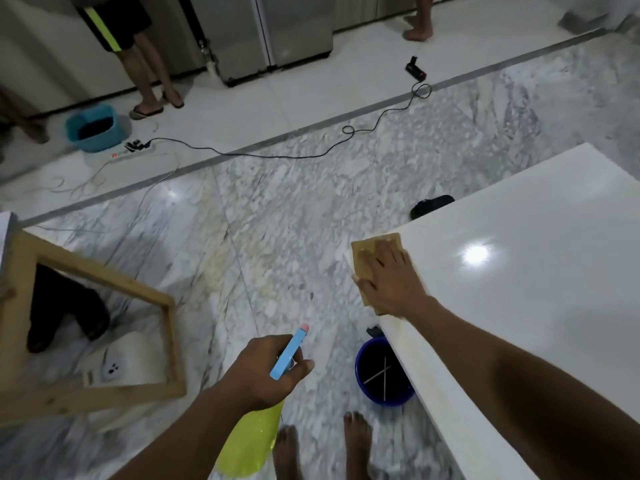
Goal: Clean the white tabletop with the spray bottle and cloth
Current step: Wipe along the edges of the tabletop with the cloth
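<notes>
Right hand [391,285] lies flat, fingers straight, pressing a square tan cloth [372,247] on the corner edge of the glossy white tabletop [519,306]. Left hand [263,372] grips the spray bottle [287,355]: blue head, pink tip, glittery yellow-green body. It is held over the veined marble floor [277,220], well apart from the table.

Home interior, likely a kitchen or dining area. Polished marble floor [294,202] meets plain white tiles [311,81], with a steel fridge [263,29] at the far wall. Power strip [135,154] and black cable [277,155] lie loose on the floor; teal tub [93,128] and blue bucket [381,372] stand on it. Glossy white bench [536,271] at right. One bystander [145,71] wears flip-flops [147,110]; the wearer's feet [356,441] are bare.
</notes>
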`<action>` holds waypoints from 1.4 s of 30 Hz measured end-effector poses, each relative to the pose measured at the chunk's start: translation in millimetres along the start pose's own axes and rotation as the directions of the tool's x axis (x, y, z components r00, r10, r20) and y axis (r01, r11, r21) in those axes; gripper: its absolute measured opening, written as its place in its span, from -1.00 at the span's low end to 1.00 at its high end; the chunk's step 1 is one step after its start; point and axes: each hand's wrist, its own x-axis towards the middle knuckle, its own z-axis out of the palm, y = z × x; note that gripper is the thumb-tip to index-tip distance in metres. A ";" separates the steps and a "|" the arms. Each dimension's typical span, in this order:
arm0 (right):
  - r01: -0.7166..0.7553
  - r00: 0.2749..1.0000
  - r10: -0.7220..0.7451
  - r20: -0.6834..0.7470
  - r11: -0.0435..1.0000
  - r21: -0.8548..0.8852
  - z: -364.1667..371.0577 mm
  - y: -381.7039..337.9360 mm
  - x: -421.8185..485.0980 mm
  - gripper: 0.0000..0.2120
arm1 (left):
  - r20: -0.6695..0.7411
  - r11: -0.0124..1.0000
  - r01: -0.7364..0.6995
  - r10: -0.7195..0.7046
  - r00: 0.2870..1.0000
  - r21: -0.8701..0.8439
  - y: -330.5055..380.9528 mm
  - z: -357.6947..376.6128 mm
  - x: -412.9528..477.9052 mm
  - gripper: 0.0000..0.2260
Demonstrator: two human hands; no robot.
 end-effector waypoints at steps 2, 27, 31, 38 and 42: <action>0.068 0.989 -0.073 -0.128 0.997 -0.047 6.2 -1.7 4.7 -0.45 | -0.014 0.999 0.021 -0.022 1.000 -0.028 0.0 8.4 -3.2 -0.72; 0.294 0.943 -0.316 -0.103 0.938 -0.185 42.9 21.6 -43.4 -0.40 | -0.018 0.991 -0.013 0.016 1.000 0.136 7.3 92.1 -66.4 -0.70; 0.270 0.947 -0.296 -0.122 0.943 -0.192 54.4 28.3 -93.0 -0.40 | -0.024 0.991 -0.019 0.022 0.999 0.134 -0.4 114.0 -96.1 -0.70; 0.234 0.956 -0.264 -0.128 0.950 -0.208 74.9 40.1 -189.0 -0.38 | -0.025 0.995 -0.048 0.051 0.998 0.090 -2.6 171.4 -151.1 -0.70; 0.213 0.961 -0.242 -0.131 0.956 -0.202 86.2 46.5 -247.6 -0.38 | 0.009 0.995 -0.076 0.076 0.997 0.067 6.7 204.0 -182.7 -0.69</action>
